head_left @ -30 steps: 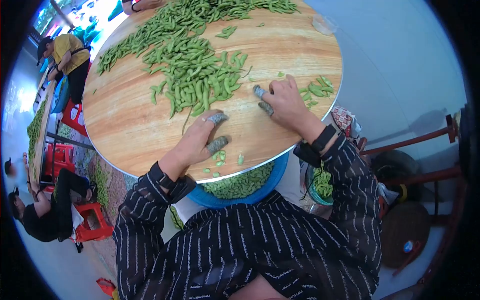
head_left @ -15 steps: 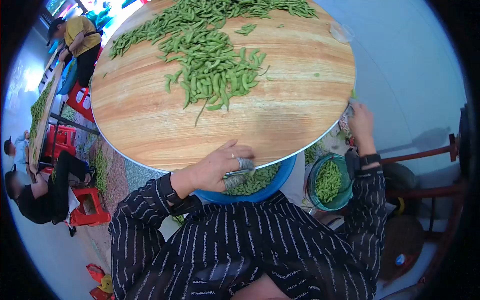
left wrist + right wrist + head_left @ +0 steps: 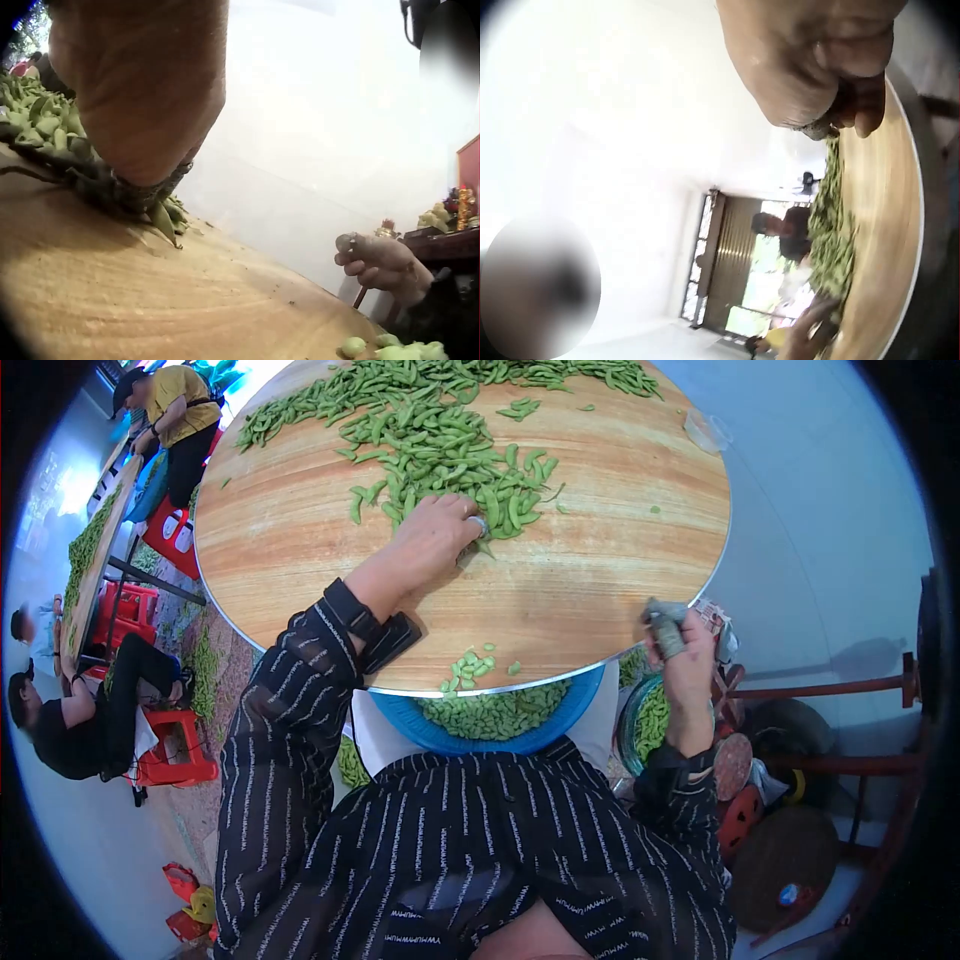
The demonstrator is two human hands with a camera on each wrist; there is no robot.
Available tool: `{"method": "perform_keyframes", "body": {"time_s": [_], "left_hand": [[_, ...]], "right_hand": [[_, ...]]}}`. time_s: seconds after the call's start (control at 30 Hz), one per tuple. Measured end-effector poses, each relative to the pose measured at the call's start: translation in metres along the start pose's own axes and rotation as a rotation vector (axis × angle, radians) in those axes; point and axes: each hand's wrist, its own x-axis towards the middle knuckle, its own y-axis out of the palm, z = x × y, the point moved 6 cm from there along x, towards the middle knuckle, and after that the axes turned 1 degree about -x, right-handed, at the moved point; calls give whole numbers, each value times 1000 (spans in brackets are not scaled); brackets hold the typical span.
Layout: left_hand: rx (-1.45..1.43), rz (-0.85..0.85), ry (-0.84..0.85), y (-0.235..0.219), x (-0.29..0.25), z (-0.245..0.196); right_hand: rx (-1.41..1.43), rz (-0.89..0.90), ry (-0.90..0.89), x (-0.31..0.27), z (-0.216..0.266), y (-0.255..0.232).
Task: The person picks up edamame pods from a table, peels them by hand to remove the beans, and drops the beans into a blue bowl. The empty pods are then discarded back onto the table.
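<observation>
My left hand reaches into the near edge of a pile of green edamame pods on the round wooden table. Its fingers curl down around pods, and a pod pokes out under the taped fingertips in the left wrist view. My right hand hovers by the table's right rim. Grey tape wraps its thumb and fingertip; its fingers bend loosely and nothing shows between them. Several shelled beans lie at the near rim, above a blue basin of beans on my lap.
A green basket of pods stands below right of the table. A clear plastic piece sits on the far right rim. At left, people work at another table beside red stools. A wooden chair stands at right.
My right hand went from the tabletop out past the right rim, then came back toward it. The small right-hand pod group left the table. My left hand moved from the near rim up to the pile.
</observation>
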Motion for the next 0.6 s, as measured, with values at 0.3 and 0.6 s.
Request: {"method": "perform_keyframes", "body": {"time_s": [0.3, 0.6], "left_hand": [[-336, -183, -113, -37, -27, -58], [-482, -69, -243, -22, -55, -69]], "right_hand": [[597, 390, 262, -5, 13, 132], [453, 462, 188, -5, 12, 150]]}}
